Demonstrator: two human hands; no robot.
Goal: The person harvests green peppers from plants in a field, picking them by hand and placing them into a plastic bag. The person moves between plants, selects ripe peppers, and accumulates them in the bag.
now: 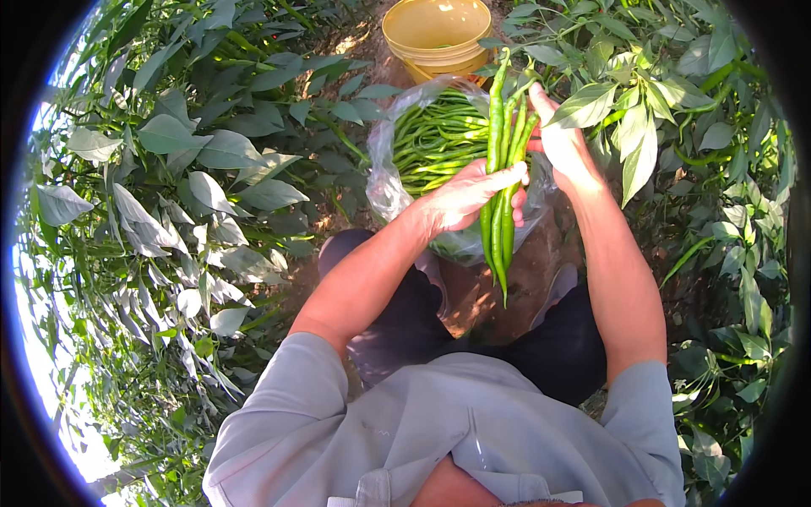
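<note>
My left hand point(466, 193) is closed around a small bunch of long green chili peppers point(500, 152). Its thumb lies across their middle, and the pepper tips hang down toward me. Beside the upper end of the bunch is my right hand point(561, 139), thumb pointing up close to the stems. Some of its fingers are hidden behind the peppers, so its grip does not show. Below the hands stands a clear plastic bag point(384, 168), its mouth wide, holding many more green chili peppers point(437, 139).
A yellow plastic bucket point(437, 47) stands on the soil just beyond the bag. Leafy pepper plants point(209, 146) crowd the left side, and more plants point(640, 120) reach in close to my right hand. My feet and knees flank the bag's near side.
</note>
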